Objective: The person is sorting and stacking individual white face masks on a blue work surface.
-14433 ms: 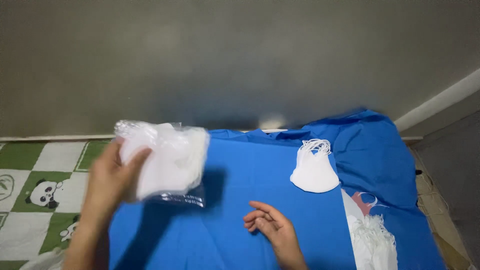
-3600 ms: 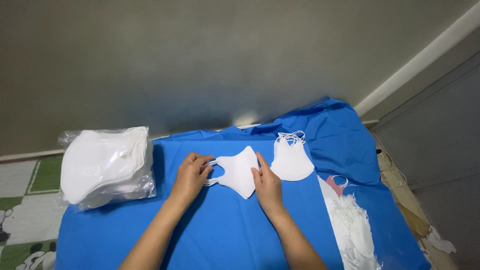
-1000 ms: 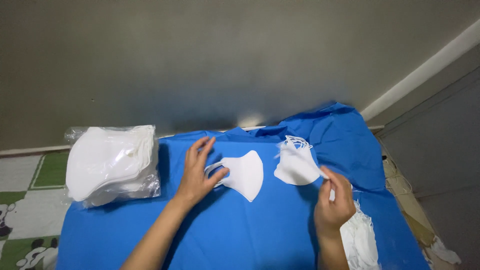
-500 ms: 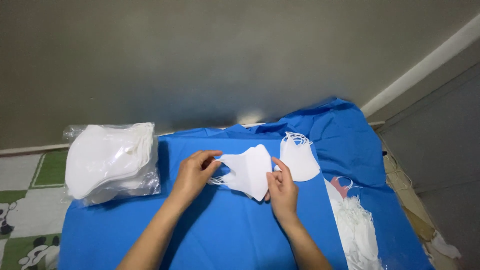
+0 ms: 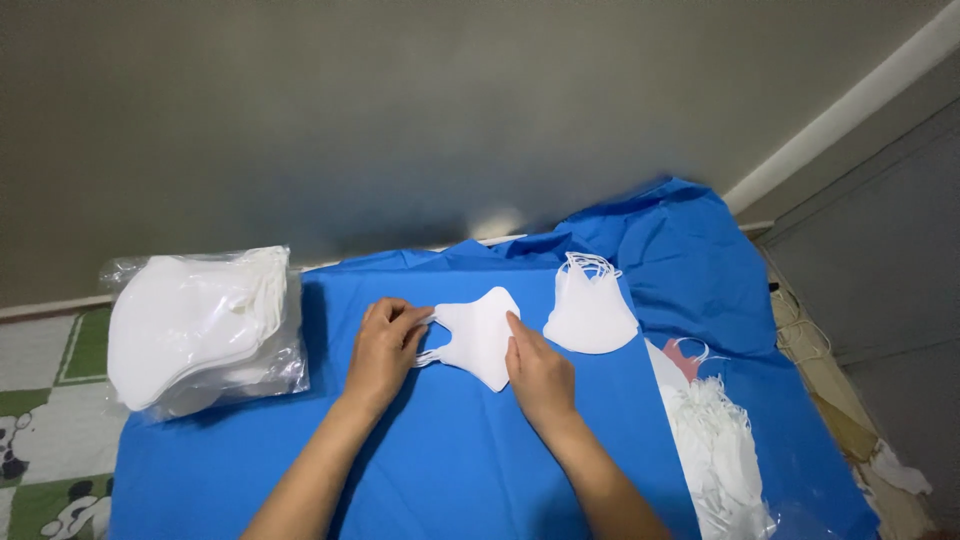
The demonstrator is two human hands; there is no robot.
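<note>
A white folded face mask [image 5: 478, 335] lies on the blue cloth [image 5: 450, 470] in the middle. My left hand [image 5: 385, 345] pinches the mask's left end with its ear loop. My right hand [image 5: 537, 368] presses flat on the mask's right lower edge. To the right lies a small stack of folded white masks [image 5: 590, 312] with their loops on top.
A clear plastic bag full of white masks [image 5: 200, 325] sits at the left edge of the cloth. A heap of loose white strips [image 5: 715, 455] lies at the right, with a pink piece [image 5: 685, 357] beside it. A grey wall stands behind; a patterned mat [image 5: 45, 420] shows at left.
My right hand came back from the strip heap at the right to the mask. Both hands now hold the mask down flat on the cloth.
</note>
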